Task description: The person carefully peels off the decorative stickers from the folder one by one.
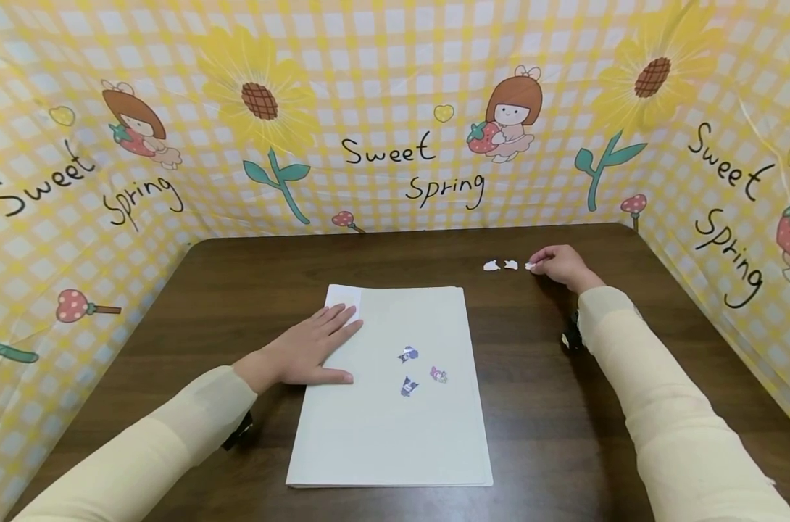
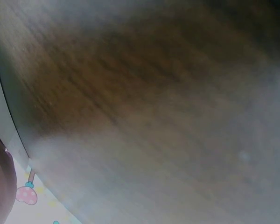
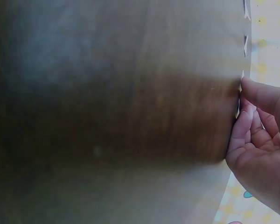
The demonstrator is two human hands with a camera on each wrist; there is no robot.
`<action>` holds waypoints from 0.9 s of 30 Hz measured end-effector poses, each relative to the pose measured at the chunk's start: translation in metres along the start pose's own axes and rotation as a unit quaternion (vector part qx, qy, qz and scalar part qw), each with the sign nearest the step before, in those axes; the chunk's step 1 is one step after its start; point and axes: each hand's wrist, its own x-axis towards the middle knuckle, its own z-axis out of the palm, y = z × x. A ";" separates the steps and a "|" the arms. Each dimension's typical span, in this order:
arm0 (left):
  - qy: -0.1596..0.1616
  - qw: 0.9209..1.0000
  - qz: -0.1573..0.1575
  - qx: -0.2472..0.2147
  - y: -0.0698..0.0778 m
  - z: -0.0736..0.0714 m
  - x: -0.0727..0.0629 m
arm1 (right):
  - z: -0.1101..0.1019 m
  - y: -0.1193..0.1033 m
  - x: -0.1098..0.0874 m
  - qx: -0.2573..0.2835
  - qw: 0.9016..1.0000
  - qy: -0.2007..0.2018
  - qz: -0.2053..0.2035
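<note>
Left hand point(image 1: 313, 344): fingers spread, grasping nothing, resting on the pad point(image 1: 391, 446) at its left edge. Right hand point(image 1: 561, 267): thumb and fingertips apparently pinching the end piece point(image 1: 530, 266), on the table point(image 1: 258, 272) beyond the pad's far right corner; the grip shows small. Hold by the rim, lift without creasing, and avoid the 2 pieces point(image 1: 491, 266) alongside. 3 stickers point(image 1: 409, 387) lie on the pad.

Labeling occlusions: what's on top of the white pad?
On the white pad: three small cartoon figures, the left hand, and a brighter white patch at the pad's far left corner, partly covered by that hand. What's beneath the hand can't be seen.
</note>
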 end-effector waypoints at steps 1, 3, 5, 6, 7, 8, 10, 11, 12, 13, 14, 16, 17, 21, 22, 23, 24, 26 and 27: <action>0.002 1.000 0.001 0.001 0.000 0.000 0.000 | 0.000 0.000 0.000 -0.002 1.000 0.002 -0.001; 0.005 1.000 0.002 0.001 0.000 0.000 0.000 | 0.001 -0.001 0.001 -0.005 1.000 0.003 -0.003; 0.005 1.000 0.001 0.000 -0.001 0.001 0.000 | 0.002 0.000 0.002 -0.007 1.000 0.004 -0.003; 0.005 1.000 0.001 -0.001 -0.001 0.001 0.000 | 0.002 0.001 0.002 -0.006 1.000 0.004 -0.002; 0.004 1.000 -0.001 -0.001 -0.001 0.001 -0.001 | 0.002 0.001 0.003 -0.005 1.000 0.004 -0.001; 0.001 1.000 -0.002 -0.001 -0.001 0.001 -0.001 | 0.002 0.002 0.003 -0.003 1.000 0.003 -0.001; 0.000 1.000 -0.002 0.001 -0.002 0.002 0.000 | 0.003 0.003 0.003 0.002 1.000 0.003 0.000; 0.000 1.000 -0.002 0.002 -0.002 0.002 0.000 | 0.003 0.004 0.004 0.004 1.000 0.004 0.001; 0.000 1.000 -0.001 0.004 -0.003 0.003 0.000 | 0.003 0.004 0.004 0.004 1.000 0.005 0.002; 0.000 1.000 0.000 0.005 -0.003 0.003 0.000 | 0.003 0.004 0.004 0.005 1.000 0.006 0.002; -0.001 1.000 0.000 0.005 -0.003 0.003 0.000 | 0.003 0.005 0.004 0.005 1.000 0.007 0.002; 0.000 1.000 0.000 0.005 -0.003 0.002 0.000 | 0.003 0.005 0.004 0.006 1.000 0.010 0.005; -0.001 1.000 0.001 0.005 -0.003 0.002 0.001 | 0.003 0.005 0.004 0.008 1.000 0.011 0.007; -0.002 1.000 -0.001 0.004 -0.003 0.003 0.001 | 0.003 0.004 0.003 0.014 1.000 0.014 0.008; -0.002 1.000 -0.001 0.004 -0.003 0.003 0.001 | 0.003 0.004 0.002 0.015 1.000 0.014 0.008; -0.002 1.000 -0.001 0.004 -0.003 0.003 0.001 | 0.003 0.003 0.002 0.015 1.000 0.014 0.007; -0.002 1.000 -0.001 0.003 -0.003 0.003 0.001 | 0.003 0.003 0.002 0.015 1.000 0.013 0.007; -0.001 1.000 0.001 0.003 -0.003 0.004 0.001 | 0.002 0.003 0.001 0.018 1.000 0.012 0.007; -0.001 1.000 0.001 0.003 -0.003 0.003 0.001 | 0.002 0.003 0.001 0.021 1.000 0.009 0.007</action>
